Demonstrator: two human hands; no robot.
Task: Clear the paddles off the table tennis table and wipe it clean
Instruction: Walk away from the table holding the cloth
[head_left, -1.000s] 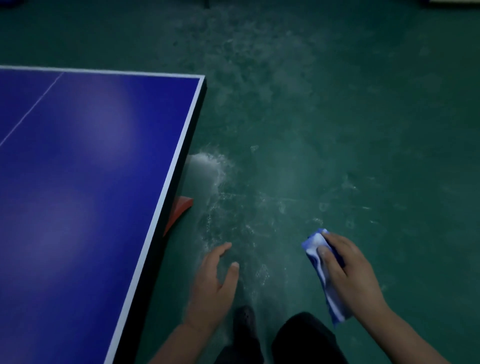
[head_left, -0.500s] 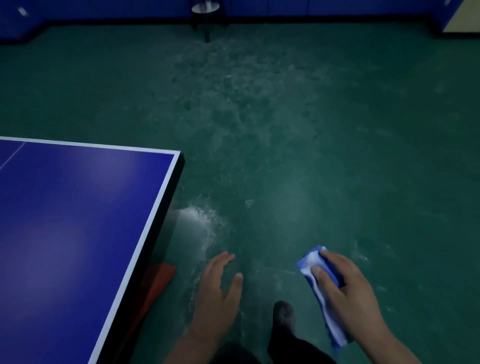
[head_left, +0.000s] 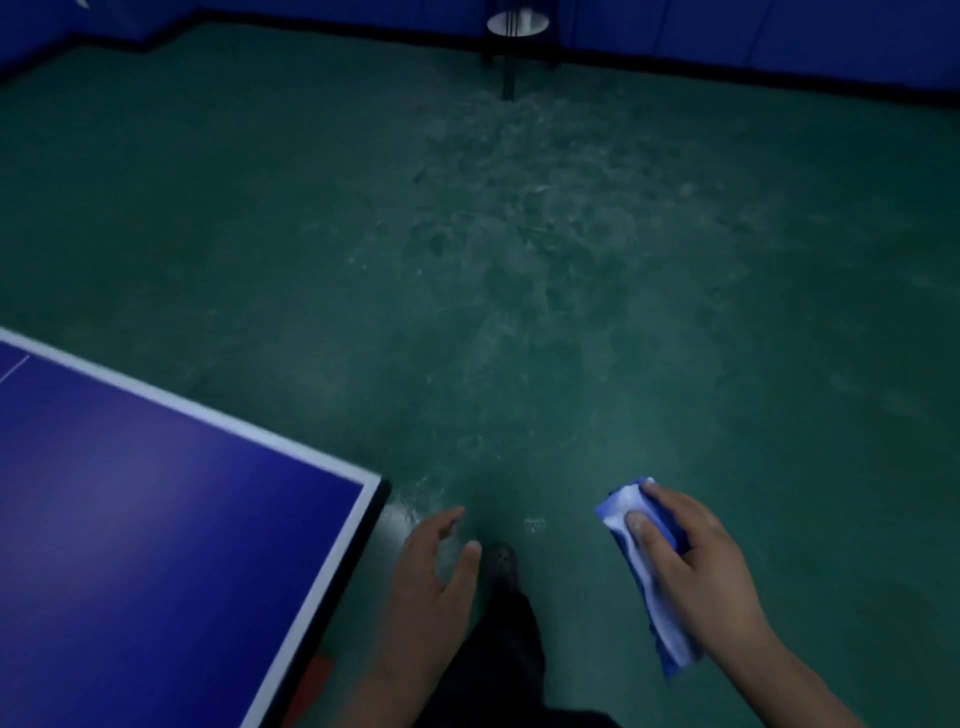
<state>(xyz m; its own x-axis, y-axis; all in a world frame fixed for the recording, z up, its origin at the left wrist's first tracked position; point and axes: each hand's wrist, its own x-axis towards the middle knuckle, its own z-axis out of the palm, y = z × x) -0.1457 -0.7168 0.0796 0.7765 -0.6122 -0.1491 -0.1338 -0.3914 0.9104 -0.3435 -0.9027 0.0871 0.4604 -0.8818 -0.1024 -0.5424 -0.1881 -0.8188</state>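
The blue table tennis table fills the lower left, its white-edged corner pointing towards me; no paddle shows on the visible part of its top. My left hand hangs just right of that corner with fingers apart and nothing in it. My right hand grips a folded blue and white cloth over the floor, away from the table. A red shape shows under the table's edge at the bottom; I cannot tell what it is.
A scuffed green floor stretches ahead to blue walls. A stand with a white round top is at the far wall. My dark trouser leg and shoe are between my hands.
The view has lifted and turned right, so the table has slid to the lower left and more floor shows. Both hands keep their pose; the cloth stays in my right hand.
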